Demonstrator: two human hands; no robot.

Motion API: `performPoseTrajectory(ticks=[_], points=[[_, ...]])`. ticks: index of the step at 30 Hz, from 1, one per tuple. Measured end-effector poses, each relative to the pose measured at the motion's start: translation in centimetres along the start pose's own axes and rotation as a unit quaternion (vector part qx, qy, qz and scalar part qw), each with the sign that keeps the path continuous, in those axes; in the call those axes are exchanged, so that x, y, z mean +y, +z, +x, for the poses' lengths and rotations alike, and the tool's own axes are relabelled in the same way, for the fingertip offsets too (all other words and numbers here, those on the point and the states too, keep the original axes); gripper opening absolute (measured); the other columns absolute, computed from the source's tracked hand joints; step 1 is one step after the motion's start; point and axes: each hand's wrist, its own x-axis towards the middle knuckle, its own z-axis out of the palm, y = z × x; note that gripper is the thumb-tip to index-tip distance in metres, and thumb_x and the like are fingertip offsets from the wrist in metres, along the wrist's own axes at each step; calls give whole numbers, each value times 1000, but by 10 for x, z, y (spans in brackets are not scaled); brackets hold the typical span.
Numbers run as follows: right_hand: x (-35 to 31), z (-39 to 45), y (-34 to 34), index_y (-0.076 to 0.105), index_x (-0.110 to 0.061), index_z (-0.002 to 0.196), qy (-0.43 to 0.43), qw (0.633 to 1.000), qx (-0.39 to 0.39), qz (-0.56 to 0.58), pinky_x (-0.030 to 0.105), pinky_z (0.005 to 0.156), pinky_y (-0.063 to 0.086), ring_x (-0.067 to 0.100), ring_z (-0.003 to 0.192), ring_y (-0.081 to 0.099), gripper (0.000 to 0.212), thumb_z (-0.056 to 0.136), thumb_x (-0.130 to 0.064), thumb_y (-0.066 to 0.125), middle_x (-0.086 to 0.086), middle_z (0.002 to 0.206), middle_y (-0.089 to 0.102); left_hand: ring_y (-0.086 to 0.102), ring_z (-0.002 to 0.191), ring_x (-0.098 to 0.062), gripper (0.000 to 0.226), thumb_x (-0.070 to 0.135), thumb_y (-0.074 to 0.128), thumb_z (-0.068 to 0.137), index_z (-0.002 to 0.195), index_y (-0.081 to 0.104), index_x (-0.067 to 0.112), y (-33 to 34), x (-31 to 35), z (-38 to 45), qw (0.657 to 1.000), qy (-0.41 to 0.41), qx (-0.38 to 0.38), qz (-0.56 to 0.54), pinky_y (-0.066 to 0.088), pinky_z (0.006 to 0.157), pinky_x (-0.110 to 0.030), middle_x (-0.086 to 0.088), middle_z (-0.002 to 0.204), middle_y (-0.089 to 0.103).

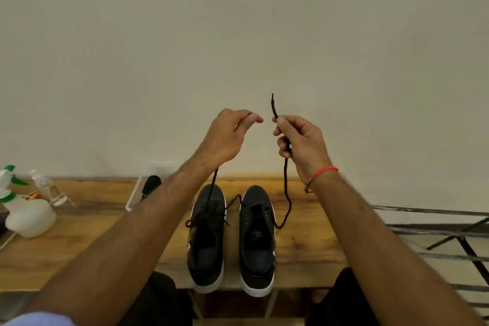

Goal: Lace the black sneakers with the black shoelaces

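Two black sneakers with white soles stand side by side on the wooden table, toes pointing away from me. The left sneaker has a lace through its eyelets. The right sneaker shows bare eyelets. A black shoelace hangs in a loop between my raised hands and dips beside the right sneaker. My left hand pinches one end of it. My right hand grips the other end, whose tip sticks up above the fingers.
At the table's left edge stand white spray bottles with green caps and a clear bottle. A clear tray with a dark object lies left of the shoes. A metal rack is on the right. A plain wall rises behind.
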Motion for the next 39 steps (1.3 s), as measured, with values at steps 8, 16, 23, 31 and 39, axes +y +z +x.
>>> performPoseTrajectory(ticks=[8,16,23,31,39], points=[[-105,6,18,64,-7,115,-100,995,-5,18,31,63,55,16,67,58,18,100,-8,55,10,96,73,45,57,0,39,41,38,109,93,69,25,-62,93,39,974,15,159,-158,43,62,-25,19,55,48],[-157,11,22,65,-3,108,-138,989,-4,45,36,64,58,18,67,60,19,94,-17,69,11,88,73,42,62,-10,26,21,36,103,92,59,17,-118,163,69,940,0,172,-293,40,56,-27,3,77,42],[-190,24,17,65,-5,117,-166,983,11,74,42,73,61,22,77,66,23,94,-2,65,14,102,74,63,88,-11,28,16,44,109,119,70,14,-123,181,83,965,59,113,-230,63,77,-33,3,115,66],[-211,30,24,68,-1,113,-182,980,26,78,45,73,62,22,77,68,19,96,-11,65,14,95,73,75,87,-17,14,13,70,96,110,71,9,-122,183,91,955,57,161,-242,64,72,-35,-7,101,72],[-229,39,33,69,-5,106,-202,978,30,51,43,70,63,22,81,69,17,93,-16,70,10,96,73,74,89,-14,15,15,70,97,111,75,14,-127,187,96,959,76,158,-223,64,71,-32,-1,102,73]])
